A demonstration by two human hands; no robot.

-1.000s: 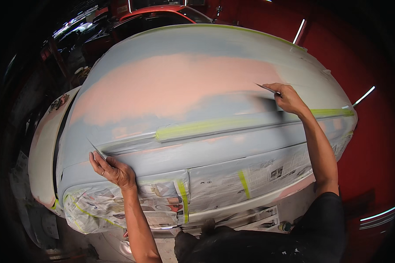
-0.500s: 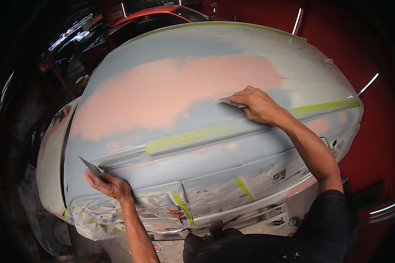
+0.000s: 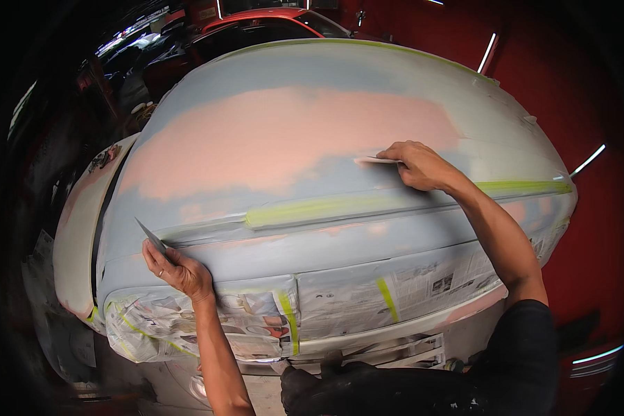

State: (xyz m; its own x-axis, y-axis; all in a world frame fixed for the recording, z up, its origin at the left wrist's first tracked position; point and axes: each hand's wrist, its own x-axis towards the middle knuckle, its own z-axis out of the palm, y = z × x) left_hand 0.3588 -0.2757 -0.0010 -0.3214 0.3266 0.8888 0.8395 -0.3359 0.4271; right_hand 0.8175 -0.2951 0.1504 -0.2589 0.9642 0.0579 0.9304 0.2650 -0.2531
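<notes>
Nearest, masking newspaper [image 3: 367, 298] covers the lower edge of the car panel [image 3: 270, 249]. The left hand [image 3: 177, 270] grips a thin scraper blade [image 3: 151, 238] at the panel's near-left part. Farther, the right hand [image 3: 419, 165] presses a filler spreader [image 3: 376, 160] flat on the panel; its long axis points left, toward the pink filler patch [image 3: 284, 142].

right hand [image 3: 417, 165] hides most of the spreader [image 3: 373, 160] (blade end shows).
</notes>
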